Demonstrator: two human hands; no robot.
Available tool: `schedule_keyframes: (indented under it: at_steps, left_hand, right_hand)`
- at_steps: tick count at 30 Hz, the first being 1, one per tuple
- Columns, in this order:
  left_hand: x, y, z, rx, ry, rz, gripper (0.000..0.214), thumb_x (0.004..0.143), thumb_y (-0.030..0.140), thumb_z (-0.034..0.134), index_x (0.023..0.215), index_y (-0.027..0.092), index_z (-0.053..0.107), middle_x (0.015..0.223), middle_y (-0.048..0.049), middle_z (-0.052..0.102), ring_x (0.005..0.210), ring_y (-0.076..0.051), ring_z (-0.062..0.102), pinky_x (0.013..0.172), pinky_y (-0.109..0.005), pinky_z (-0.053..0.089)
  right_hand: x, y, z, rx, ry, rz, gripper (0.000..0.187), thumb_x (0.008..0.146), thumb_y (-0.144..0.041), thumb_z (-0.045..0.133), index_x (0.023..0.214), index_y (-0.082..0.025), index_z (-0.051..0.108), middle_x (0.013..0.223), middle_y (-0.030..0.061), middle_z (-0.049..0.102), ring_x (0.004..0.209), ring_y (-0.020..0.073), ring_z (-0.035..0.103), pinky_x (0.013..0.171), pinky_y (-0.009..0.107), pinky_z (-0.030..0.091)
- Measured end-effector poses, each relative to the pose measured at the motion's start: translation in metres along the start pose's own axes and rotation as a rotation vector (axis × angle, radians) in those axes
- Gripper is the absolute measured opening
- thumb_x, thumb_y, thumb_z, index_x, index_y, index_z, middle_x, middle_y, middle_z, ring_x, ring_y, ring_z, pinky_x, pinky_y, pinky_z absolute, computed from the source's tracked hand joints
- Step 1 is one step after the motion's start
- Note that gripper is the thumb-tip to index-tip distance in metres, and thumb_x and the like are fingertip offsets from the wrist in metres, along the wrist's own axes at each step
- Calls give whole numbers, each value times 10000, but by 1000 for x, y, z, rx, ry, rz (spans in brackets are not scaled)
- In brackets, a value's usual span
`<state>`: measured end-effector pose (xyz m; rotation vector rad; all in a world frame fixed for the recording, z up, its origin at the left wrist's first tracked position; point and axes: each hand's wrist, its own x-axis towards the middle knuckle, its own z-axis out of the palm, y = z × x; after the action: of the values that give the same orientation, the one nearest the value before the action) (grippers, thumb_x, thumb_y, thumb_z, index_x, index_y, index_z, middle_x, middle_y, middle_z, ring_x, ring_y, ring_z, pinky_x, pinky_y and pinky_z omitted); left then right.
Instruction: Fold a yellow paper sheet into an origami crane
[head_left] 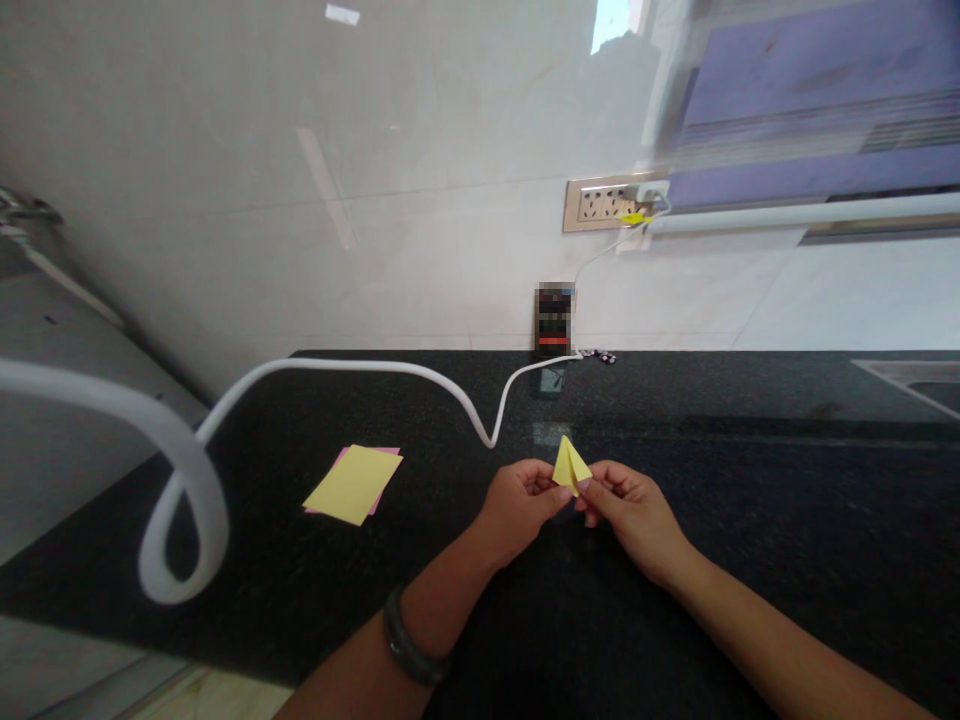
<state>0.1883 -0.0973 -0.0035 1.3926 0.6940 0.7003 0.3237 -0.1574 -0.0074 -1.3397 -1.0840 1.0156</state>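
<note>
Between my two hands, above the dark countertop, is a small folded piece of yellow paper (pixel 569 466) with its point facing away from me. My left hand (pixel 523 505) pinches its lower left side between thumb and fingers. On the lower right side, my right hand (pixel 626 508) pinches it the same way, both thumbs close together near the bottom edge. The fingers beneath the paper are partly hidden. To the left lies a yellow sheet of paper (pixel 356 484) on top of pink paper (pixel 391 452), turned at an angle to it.
A white flexible cable or arm (pixel 382 367) curves across the left and middle of the black countertop (pixel 262 620). A phone (pixel 555 318) leans against the tiled wall, beneath a socket panel (pixel 592 204) with a charger plugged in. A sink edge (pixel 900 385) shows at right.
</note>
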Motion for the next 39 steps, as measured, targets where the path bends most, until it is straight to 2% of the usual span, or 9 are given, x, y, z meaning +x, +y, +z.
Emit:
schedule_keyframes:
  at_steps: [5,9,17,23,28,34,39]
  left_hand:
    - [1,-2,0,14,27,2,192,660,284,587,744,111,584,626,-20,569,538,-86,493,518,-203,384]
    - [1,-4,-1,27,36,-32,202,684,307,556,760,122,587,664,-30,586,593,-105,524,562,-224,413]
    - [0,2,1,-10,36,-75,203,695,310,546,712,111,581,630,-28,572,575,-100,521,561,-222,427]
    - [2,4,1,-113,118,-69,292,674,290,582,899,105,578,678,-34,585,517,-77,511,502,-202,418]
    - [3,2,-1,-105,145,-56,327,655,280,601,926,97,580,669,-38,589,459,-70,499,405,-172,357]
    - [2,0,2,-56,103,-11,302,667,261,593,922,98,605,618,-27,587,464,-73,497,445,-188,390]
    - [2,-1,6,-88,131,-2,334,640,245,618,938,99,585,602,-15,581,451,-76,500,441,-192,398]
  right_hand:
    - [1,2,1,68,-39,27,215,731,-372,532,697,-160,539,592,-2,566,471,82,472,485,218,373]
    - [1,2,1,78,-55,23,207,746,-362,523,706,-158,531,596,-5,555,478,82,472,489,219,374]
    - [1,5,-1,-10,37,-46,310,791,-421,433,656,-162,537,609,17,572,501,102,498,513,230,392]
    - [1,3,-4,-154,47,-105,277,776,-397,463,641,-173,556,594,11,565,505,108,490,517,236,385]
    - [1,3,-3,-229,49,-125,255,767,-386,474,645,-180,561,583,3,551,511,115,493,507,238,387]
    - [1,6,-2,-220,38,-126,239,763,-384,481,668,-180,561,584,5,549,519,119,494,510,242,388]
    - [1,6,-1,-201,36,-135,220,746,-390,502,699,-184,564,588,1,553,518,119,490,498,237,382]
